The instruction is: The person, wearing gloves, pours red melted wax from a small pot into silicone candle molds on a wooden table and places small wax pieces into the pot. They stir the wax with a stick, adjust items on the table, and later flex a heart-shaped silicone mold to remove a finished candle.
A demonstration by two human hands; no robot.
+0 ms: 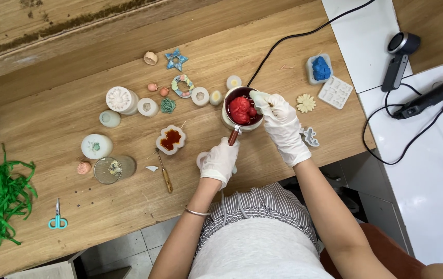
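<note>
Left hand [220,161] is clamped on the handle of the little melting pot [241,109], steadying it. Right hand [282,124], pinched on something small at the pot's rim, seems to be stirring red wax [240,108]; I'd keep that pot level.

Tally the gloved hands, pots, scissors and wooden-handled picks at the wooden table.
Gloved hands: 2, left hand and right hand
Pot: 1
Scissors: 1
Wooden-handled pick: 1
Total: 5
</note>
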